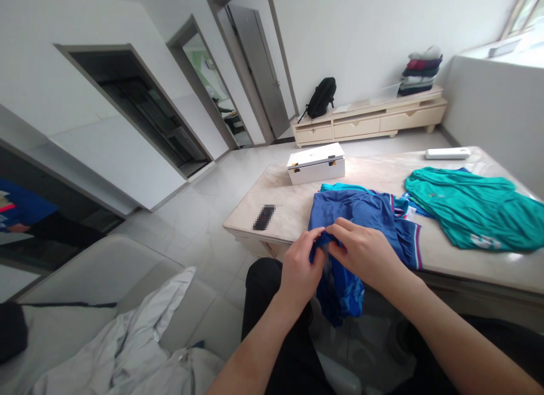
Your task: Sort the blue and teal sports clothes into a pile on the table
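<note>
Both hands, left hand [300, 268] and right hand [361, 249], pinch blue shorts [355, 219] at counter [293, 205] edge. Risk: hanging half drags the garment off.

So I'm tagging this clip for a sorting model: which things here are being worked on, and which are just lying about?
In hand:
- blue garment, pinched at its edge by left hand and right hand

Lying about:
- teal garment
- white box
- backpack
- folded clothes stack
- white jacket
</note>
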Tool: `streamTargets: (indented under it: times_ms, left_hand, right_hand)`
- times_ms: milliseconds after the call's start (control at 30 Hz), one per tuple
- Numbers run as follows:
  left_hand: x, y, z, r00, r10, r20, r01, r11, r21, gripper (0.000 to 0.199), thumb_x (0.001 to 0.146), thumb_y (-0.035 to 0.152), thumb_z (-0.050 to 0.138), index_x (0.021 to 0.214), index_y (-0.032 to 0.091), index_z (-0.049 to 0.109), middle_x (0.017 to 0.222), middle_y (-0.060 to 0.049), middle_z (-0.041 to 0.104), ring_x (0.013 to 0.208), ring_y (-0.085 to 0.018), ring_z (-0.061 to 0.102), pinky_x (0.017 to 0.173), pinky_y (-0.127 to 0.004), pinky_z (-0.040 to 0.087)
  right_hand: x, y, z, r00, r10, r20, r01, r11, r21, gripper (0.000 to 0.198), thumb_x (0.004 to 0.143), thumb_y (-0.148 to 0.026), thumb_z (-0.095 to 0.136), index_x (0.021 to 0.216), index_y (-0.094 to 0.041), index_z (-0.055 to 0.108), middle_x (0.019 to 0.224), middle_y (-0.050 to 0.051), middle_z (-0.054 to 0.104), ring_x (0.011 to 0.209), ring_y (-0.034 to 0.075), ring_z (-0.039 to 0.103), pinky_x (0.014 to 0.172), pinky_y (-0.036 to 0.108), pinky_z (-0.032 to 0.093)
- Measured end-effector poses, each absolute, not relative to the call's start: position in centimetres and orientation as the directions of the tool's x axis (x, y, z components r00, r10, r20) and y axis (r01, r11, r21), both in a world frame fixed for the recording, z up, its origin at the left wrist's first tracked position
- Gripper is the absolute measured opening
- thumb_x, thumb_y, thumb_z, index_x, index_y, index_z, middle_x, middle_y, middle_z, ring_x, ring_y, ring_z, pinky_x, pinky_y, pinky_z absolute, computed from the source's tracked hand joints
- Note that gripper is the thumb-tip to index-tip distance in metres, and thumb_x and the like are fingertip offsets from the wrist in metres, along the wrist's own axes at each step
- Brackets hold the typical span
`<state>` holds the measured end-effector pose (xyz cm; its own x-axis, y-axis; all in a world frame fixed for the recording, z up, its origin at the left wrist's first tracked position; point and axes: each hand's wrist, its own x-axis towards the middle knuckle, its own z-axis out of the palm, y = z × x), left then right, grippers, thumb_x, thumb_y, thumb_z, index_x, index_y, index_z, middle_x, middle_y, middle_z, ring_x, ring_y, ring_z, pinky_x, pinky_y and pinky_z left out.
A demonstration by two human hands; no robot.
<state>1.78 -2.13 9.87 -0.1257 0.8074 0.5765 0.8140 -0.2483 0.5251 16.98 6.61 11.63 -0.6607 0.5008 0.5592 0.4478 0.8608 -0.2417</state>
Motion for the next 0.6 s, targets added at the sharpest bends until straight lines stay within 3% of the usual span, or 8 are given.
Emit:
streamTargets:
  times_ms: [200, 600]
  left_hand:
    - [0.7, -2.1, 10.3, -0.066, 0.749, 0.66, 0.915, -0.218, 0.339, 0.046, 0.083, -0.005, 0.044, 0.115, 0.02, 0.065, 0.104, -0.006, 0.074, 0.101, -0.021, 0.069, 0.095, -0.035, 0.056]
    - [-4.2, -2.5, 10.2, -0.064, 0.76, 0.646, 0.952, -0.149, 0.269, 0.053, 0.072, -0.011, 0.041, 0.102, 0.021, 0.07, 0.096, -0.004, 0.072, 0.096, -0.021, 0.067, 0.091, -0.032, 0.053]
  right_hand:
    - [16.2, 7.7, 10.6, -0.572, 0.512, 0.641, 0.512, 0.833, -0.209, 0.013, 0.092, -0.017, 0.055, 0.094, -0.018, 0.068, 0.09, 0.004, 0.064, 0.079, 0.017, 0.063, 0.062, 0.028, 0.034]
    - [20.5, 12.6, 11.3, -0.45, 0.722, 0.525, 0.617, 0.677, -0.402, 0.03, 0.083, -0.025, 0.063, 0.109, -0.024, 0.078, 0.11, 0.005, 0.07, 0.07, 0.017, 0.063, 0.066, 0.031, 0.046]
